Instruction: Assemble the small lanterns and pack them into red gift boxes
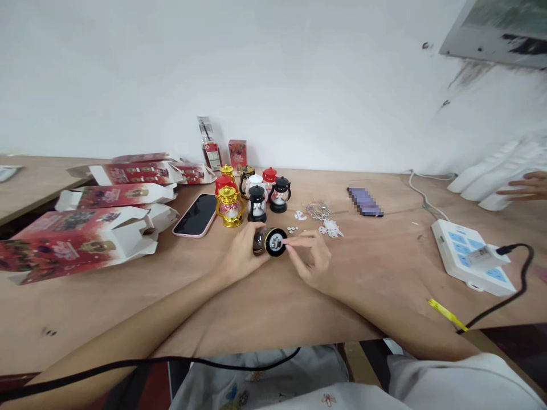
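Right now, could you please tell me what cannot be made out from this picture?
In the head view:
The far end of the black, gold-rimmed lantern: hidden by the left hand.
Whatever the right hand may pinch at the lantern's base: too small.
The purple rectangular slab's surface: pixelated.
A co-worker's hand: cut off at the right edge.
Small print on the nearest red cardboard box: blurred.

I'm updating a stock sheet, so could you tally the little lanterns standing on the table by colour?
Gold lanterns: 2
Red lanterns: 2
Black lanterns: 2
White lantern: 1
Dark bronze lantern: 1
Total: 8 standing, not counting the dark item in the left hand.
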`<state>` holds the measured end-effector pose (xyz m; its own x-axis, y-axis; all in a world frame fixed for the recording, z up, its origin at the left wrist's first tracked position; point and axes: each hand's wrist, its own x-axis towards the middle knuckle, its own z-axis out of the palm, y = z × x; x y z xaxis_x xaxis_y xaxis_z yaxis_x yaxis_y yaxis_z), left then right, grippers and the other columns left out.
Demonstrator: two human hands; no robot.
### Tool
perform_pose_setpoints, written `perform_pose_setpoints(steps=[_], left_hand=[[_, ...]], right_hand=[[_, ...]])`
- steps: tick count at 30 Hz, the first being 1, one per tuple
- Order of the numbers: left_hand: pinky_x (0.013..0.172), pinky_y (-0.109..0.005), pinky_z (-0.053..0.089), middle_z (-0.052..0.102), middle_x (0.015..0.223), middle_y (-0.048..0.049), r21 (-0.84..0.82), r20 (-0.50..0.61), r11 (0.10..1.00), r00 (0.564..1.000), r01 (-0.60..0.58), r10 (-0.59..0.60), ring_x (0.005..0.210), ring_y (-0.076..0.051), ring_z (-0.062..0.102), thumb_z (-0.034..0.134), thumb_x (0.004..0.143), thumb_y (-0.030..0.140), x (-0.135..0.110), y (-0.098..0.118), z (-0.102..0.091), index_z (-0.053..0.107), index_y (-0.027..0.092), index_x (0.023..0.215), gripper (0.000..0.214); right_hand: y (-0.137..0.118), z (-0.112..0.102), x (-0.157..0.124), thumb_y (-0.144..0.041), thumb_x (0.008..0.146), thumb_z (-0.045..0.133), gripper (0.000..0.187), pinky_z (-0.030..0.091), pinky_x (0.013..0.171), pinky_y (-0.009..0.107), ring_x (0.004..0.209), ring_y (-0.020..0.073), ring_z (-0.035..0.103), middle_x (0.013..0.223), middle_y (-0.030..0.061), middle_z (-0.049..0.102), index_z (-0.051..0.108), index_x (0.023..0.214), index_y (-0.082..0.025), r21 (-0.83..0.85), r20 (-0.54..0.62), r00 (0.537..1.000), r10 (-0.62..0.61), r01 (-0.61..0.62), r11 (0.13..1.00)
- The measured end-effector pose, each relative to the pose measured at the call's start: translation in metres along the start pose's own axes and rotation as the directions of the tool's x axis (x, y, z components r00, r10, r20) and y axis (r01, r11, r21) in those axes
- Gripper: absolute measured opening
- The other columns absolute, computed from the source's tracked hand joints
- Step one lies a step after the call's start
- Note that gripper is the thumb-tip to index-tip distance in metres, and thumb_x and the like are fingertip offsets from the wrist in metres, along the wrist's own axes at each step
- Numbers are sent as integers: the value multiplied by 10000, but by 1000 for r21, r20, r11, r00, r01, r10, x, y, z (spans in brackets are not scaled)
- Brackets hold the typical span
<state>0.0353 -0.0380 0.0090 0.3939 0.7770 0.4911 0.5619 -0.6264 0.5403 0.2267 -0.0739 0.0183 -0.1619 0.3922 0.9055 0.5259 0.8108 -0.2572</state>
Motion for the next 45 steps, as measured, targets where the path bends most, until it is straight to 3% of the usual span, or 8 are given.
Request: perform_pose_setpoints(steps=[5,10,19,22,24,28,31,45], left_hand=[[872,-397,499,606,1104,-91,-31,-31,998,998,56,-57,1014,-250,611,636,739,341,0,1,-2,427,192,1112,452],[872,-400,503,606,1108,-93,-42,-31,997,998,59,-61,1010,-247,613,640,740,339,0,1,-2,434,189,1110,449],[865,-400,508,606,1107,-97,-27,-31,999,999,39,-40,1002,-245,616,638,746,347,0,0,-1,433,187,1120,456],[860,-397,510,607,1102,-97,-27,-30,999,999,39,-40,998,-243,617,638,746,351,0,0,-1,433,183,1118,457],[855,-395,511,608,1096,-98,-30,-33,999,999,40,-41,992,-243,618,638,746,352,0,-1,-1,433,181,1117,457],[853,-391,512,608,1096,-94,-19,-26,999,999,31,-31,997,-246,619,632,748,353,0,-1,-1,430,189,1117,452],[860,-400,506,609,1093,-101,8,-13,1000,1000,-10,10,1010,-256,613,626,756,357,0,0,-1,431,186,1117,444],[861,-402,487,601,1092,-100,82,24,992,995,-100,98,1012,-266,596,642,765,329,-2,1,0,451,194,1137,439]], right_hand=[[32,-6,2,-120,861,514,145,462,753,363,841,212,588,866,56,690,581,953,-210,-203,100,985,143,-121,972],[54,-7,0,-146,813,531,121,382,813,399,956,278,558,896,83,709,603,905,-179,-507,315,893,321,-127,852],[53,-5,-2,-70,770,527,177,339,832,396,987,286,546,831,96,720,616,896,-157,-616,467,772,431,-65,785],[55,-6,-2,-58,770,544,185,359,803,399,952,287,553,833,85,722,609,902,-171,-574,436,797,419,-112,811],[52,-7,0,-68,793,551,171,382,779,388,885,261,566,825,60,717,601,899,-192,-475,377,855,356,-152,867],[33,-8,5,-134,842,596,106,438,737,349,759,183,590,794,14,695,578,875,-233,-115,77,988,137,-127,985],[15,-5,5,-105,806,650,203,457,692,335,714,163,591,780,-4,693,558,911,-252,74,-102,994,42,-35,997],[2,4,-3,-108,816,630,145,463,686,337,733,166,578,753,15,649,601,890,-230,50,-8,999,48,-47,998]])
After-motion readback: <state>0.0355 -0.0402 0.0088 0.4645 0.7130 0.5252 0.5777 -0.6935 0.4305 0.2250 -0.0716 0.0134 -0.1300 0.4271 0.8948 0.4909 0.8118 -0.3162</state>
